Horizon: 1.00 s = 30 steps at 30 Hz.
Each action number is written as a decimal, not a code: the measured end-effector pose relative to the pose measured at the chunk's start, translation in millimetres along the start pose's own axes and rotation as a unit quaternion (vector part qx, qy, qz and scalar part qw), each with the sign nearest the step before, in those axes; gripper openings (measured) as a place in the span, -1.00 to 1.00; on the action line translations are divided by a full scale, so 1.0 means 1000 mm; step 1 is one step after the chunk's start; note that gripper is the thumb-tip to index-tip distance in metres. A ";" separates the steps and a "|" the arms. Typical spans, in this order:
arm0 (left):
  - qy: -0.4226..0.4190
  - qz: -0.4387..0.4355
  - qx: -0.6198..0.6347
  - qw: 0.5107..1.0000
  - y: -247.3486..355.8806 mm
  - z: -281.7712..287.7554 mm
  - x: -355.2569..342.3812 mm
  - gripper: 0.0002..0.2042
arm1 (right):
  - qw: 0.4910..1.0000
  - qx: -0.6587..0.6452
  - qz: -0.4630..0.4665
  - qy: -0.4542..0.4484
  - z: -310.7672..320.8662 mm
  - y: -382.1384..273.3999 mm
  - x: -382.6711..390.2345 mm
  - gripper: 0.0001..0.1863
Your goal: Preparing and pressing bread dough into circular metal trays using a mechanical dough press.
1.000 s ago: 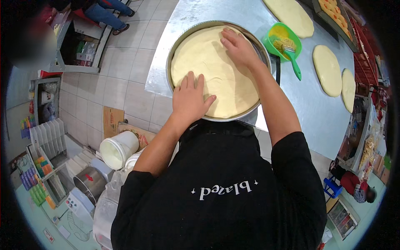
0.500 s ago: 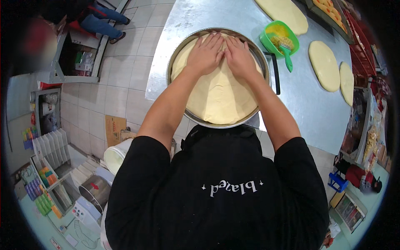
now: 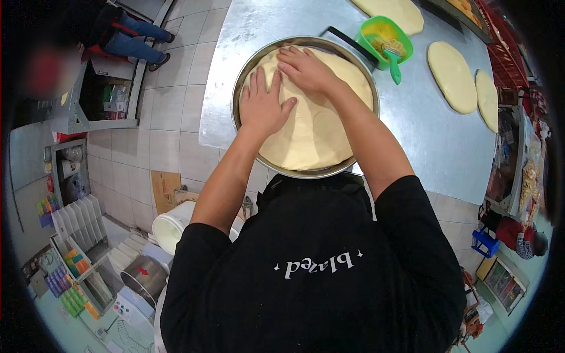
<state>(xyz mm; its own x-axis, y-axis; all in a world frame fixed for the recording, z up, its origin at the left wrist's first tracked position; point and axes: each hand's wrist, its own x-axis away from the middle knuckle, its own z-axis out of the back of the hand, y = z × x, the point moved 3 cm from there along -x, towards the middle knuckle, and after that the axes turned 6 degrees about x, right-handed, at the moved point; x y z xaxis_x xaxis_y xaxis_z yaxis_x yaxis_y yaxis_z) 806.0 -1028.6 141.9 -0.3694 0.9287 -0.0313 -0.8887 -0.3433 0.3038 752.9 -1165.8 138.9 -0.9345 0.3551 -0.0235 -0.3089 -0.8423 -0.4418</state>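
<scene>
- My left hand (image 3: 262,109) and right hand (image 3: 306,70) lay flat, fingers apart, gripping nothing, pressing the dough sheet (image 3: 312,135).
- The dough sheet filled the round metal pan (image 3: 247,65).
- A green tub (image 3: 368,29) stood beside the pan.

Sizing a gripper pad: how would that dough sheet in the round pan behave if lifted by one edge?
The dough probably flops and stretches: it lies flat to the round pan. Both hands, left hand and right hand, lie flat on it, so it looks soft, likely clingy.

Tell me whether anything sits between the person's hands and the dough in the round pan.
Nothing visible does. The left hand and the right hand both lie flat, palms down, directly on the dough inside the round metal pan. The green scoop stands apart, beyond the pan's rim.
</scene>
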 end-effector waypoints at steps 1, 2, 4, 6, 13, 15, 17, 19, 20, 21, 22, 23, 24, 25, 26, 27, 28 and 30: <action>-0.042 0.033 -0.005 0.999 0.001 0.005 0.004 -0.30 | 0.997 -0.026 0.007 -0.065 0.000 -0.005 -0.007 -0.46; -0.084 0.064 -0.009 0.994 0.003 0.008 0.009 -0.29 | 0.997 -0.027 0.007 -0.066 0.000 -0.012 -0.005 -0.46; -0.053 0.058 -0.013 0.997 0.009 0.018 0.017 -0.32 | 0.999 0.039 -0.002 -0.009 0.001 -0.030 0.014 -0.52; -0.064 0.089 0.071 0.991 0.012 0.029 0.018 -0.43 | 0.995 0.006 -0.061 0.084 0.009 -0.028 0.044 -0.52; 0.052 -0.205 0.116 0.971 0.057 -0.003 -0.054 -0.59 | 0.935 0.170 -0.240 0.199 0.017 0.024 0.098 -0.46; 0.050 -0.262 0.101 0.958 0.064 -0.031 -0.079 -0.56 | 0.939 0.143 -0.239 0.200 0.011 0.025 0.095 -0.46; 0.045 -0.328 0.089 0.939 0.069 -0.042 -0.087 -0.54 | 0.943 0.138 -0.241 0.181 0.007 0.033 0.098 -0.45; 0.022 -0.343 0.075 0.936 0.066 -0.047 -0.092 -0.49 | 0.939 0.184 -0.243 0.162 0.005 0.037 0.102 -0.45; 0.017 -0.346 0.076 0.935 0.064 -0.046 -0.096 -0.49 | 0.933 0.227 -0.240 0.142 0.005 0.038 0.103 -0.45; 0.005 -0.351 0.075 0.933 0.061 -0.045 -0.101 -0.47 | 0.933 0.225 -0.244 0.140 0.006 0.040 0.105 -0.45; -0.005 -0.356 0.075 0.931 0.057 -0.041 -0.104 -0.45 | 0.935 0.224 -0.240 0.136 0.008 0.040 0.106 -0.45; -0.024 -0.350 0.058 0.935 0.054 -0.040 -0.105 -0.41 | 0.937 0.222 -0.235 0.132 0.008 0.040 0.107 -0.44; -0.025 -0.352 0.060 0.934 0.050 -0.038 -0.107 -0.41 | 0.936 0.223 -0.237 0.131 0.007 0.041 0.107 -0.44; -0.025 -0.360 0.048 0.931 0.048 -0.036 -0.109 -0.41 | 0.928 0.246 -0.242 0.138 0.006 0.041 0.106 -0.44; -0.026 -0.367 0.035 0.929 0.046 -0.034 -0.111 -0.40 | 0.920 0.270 -0.245 0.145 0.006 0.040 0.106 -0.44; -0.032 -0.369 0.030 0.928 0.045 -0.033 -0.114 -0.39 | 0.918 0.270 -0.250 0.145 0.006 0.042 0.107 -0.44; -0.033 -0.372 0.030 0.927 0.042 -0.033 -0.116 -0.39 | 0.924 0.260 -0.240 0.144 0.008 0.042 0.105 -0.44; -0.031 -0.382 0.016 0.924 0.038 -0.032 -0.119 -0.39 | 0.929 0.249 -0.231 0.145 0.011 0.045 0.103 -0.44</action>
<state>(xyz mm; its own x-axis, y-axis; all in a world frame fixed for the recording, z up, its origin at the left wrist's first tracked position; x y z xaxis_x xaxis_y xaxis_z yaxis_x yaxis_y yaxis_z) 807.2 -1156.8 126.5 0.3792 0.9047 -0.1942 -0.8747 0.4189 0.2438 640.6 -1171.2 126.1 -0.6172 0.7593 -0.2062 -0.7764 -0.6302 0.0037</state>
